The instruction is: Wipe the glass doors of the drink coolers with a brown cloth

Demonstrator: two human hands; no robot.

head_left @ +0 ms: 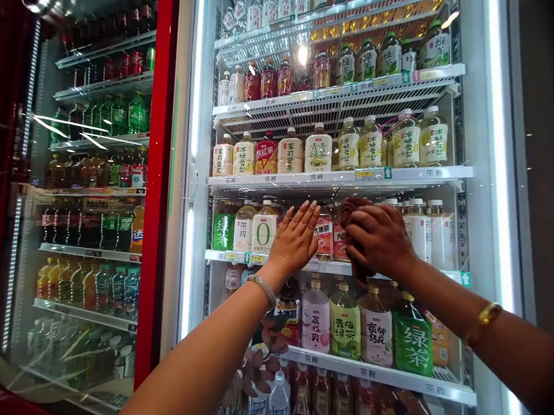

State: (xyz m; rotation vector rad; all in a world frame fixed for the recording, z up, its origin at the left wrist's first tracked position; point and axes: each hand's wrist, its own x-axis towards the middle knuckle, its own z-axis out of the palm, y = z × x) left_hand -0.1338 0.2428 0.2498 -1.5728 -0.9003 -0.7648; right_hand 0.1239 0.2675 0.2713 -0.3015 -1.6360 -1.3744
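Note:
My left hand (296,234) lies flat with its fingers stretched out against the glass front of a lit drinks fridge (189,163). A pale bangle (262,290) circles that wrist. To the right of it, my right hand (380,235) is closed around a dark reddish-brown cloth (354,205), which is bunched against the glass. Part of the cloth hangs below the fingers, and the rest is hidden in the grip. A gold bracelet (486,318) is on the right wrist. Behind both hands stands a shelf row of bottled teas (264,227).
Several shelves (340,176) of bottles fill the fridge above and below the hands. On the left is a second drinks fridge with a red frame (159,161), its shelves holding soda and juice bottles (136,112). Reflections of light and hands show on the glass.

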